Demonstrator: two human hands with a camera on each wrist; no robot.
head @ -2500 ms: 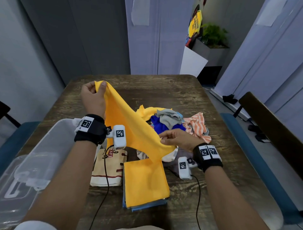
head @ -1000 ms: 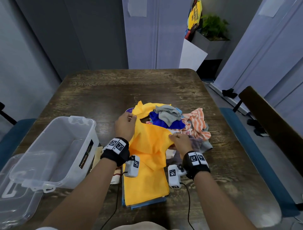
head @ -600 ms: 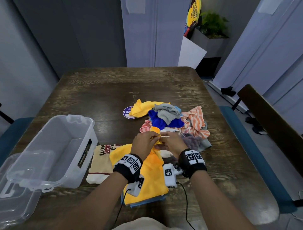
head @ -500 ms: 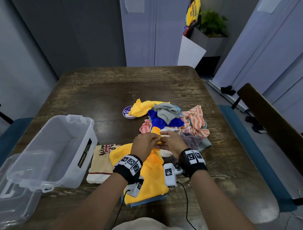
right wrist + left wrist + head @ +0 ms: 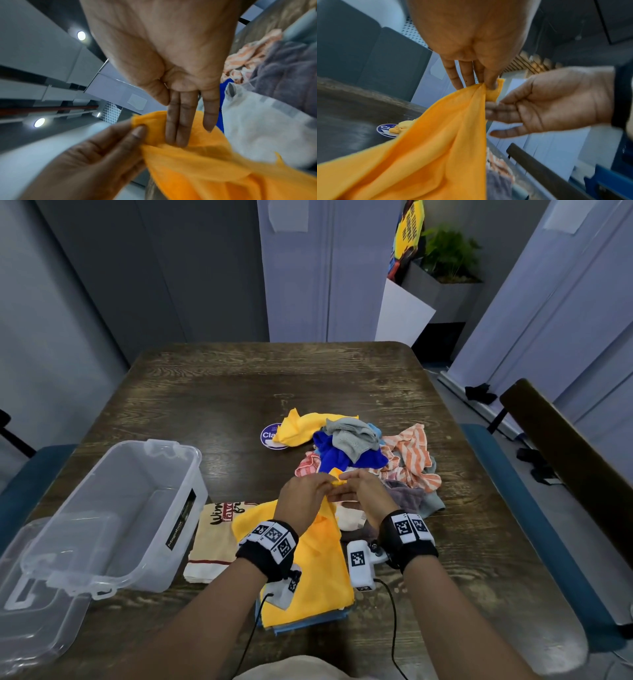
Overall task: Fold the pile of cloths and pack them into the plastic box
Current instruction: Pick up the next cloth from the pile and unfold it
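Yellow cloth point(image 5: 318, 559) lowered; left hand point(image 5: 301, 501) fingers point(image 5: 453, 75) pinch corner edge, right hand point(image 5: 364, 496) fingers point(image 5: 178, 121) straight against it, pile point(image 5: 356, 446) just beyond.

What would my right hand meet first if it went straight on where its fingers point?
The yellow-orange fabric cloth: the right hand rests straight fingers on it. Just beyond, seemingly, the left hand pinches it.

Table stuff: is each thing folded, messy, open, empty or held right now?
Yellow cloth: unfolded, held up by one corner.
Left hand: pinches that corner.
Right hand: straight fingers touch the cloth.
Box: open, empty.
Lid: off, lying by the box.
Pile: crumpled, not folded.
Stack: folded, flat.
Towel: folded, flat beside the box.
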